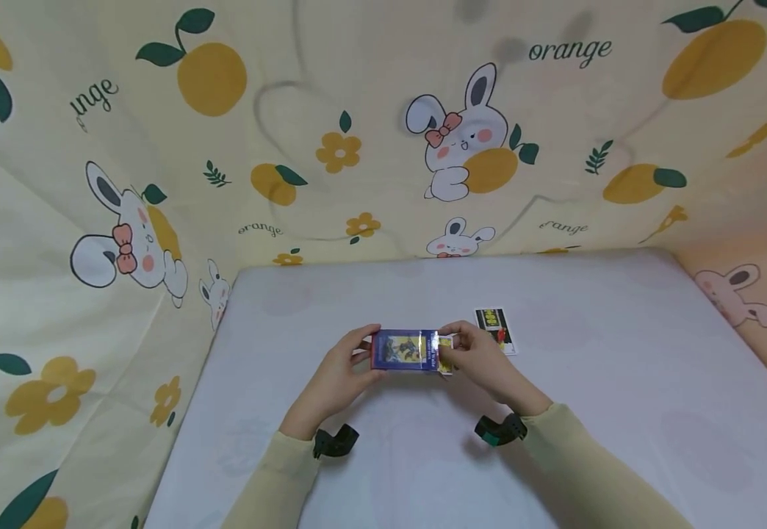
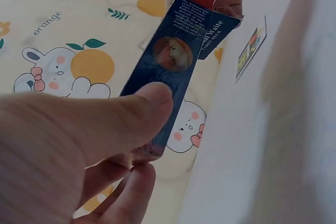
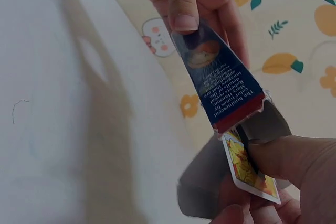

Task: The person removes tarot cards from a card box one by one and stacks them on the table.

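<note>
My left hand [image 1: 336, 376] grips a blue tarot deck box [image 1: 402, 350] by its left end, thumb on the narrow printed side in the left wrist view. The box is above the table, its end flaps open toward the right. At that open end my right hand [image 1: 487, 365] pinches a yellow-pictured card [image 3: 242, 165] between thumb and fingers. This card sticks partly out of the box; its other end is hidden inside. A single loose card [image 1: 504, 339] with a dark and red face lies on the table just beyond the right hand.
The table [image 1: 588, 426] has a pale white cover. Cloth with rabbits and oranges [image 1: 357, 88] hangs behind it and along both sides. Each wrist wears a dark strap mount [image 1: 336, 441].
</note>
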A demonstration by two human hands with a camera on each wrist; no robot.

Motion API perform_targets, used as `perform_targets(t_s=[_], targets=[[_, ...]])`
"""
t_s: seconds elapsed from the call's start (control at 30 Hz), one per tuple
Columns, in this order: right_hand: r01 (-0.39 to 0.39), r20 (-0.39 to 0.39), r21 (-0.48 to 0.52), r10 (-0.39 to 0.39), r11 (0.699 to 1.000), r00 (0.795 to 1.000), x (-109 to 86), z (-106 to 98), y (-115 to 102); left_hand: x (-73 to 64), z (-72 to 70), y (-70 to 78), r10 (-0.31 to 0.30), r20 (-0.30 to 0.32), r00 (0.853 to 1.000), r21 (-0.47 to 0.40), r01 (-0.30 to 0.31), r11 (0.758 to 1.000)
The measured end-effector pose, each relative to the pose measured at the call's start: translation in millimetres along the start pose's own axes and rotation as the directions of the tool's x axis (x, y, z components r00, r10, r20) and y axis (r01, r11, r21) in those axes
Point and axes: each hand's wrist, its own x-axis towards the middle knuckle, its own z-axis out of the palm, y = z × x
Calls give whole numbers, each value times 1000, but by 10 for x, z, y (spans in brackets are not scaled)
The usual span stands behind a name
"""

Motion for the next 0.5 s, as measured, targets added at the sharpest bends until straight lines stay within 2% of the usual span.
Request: perform_targets(t_s=[0.3,0.5], targets=[[7,7,0,-7,1000,1000,11,-86,-39,11,-30,-14,32,-30,999,17,-32,999],[-23,30,15,23,1000,999,36,-152,-50,29,-48,6,46,-48,998,25,-45,999]])
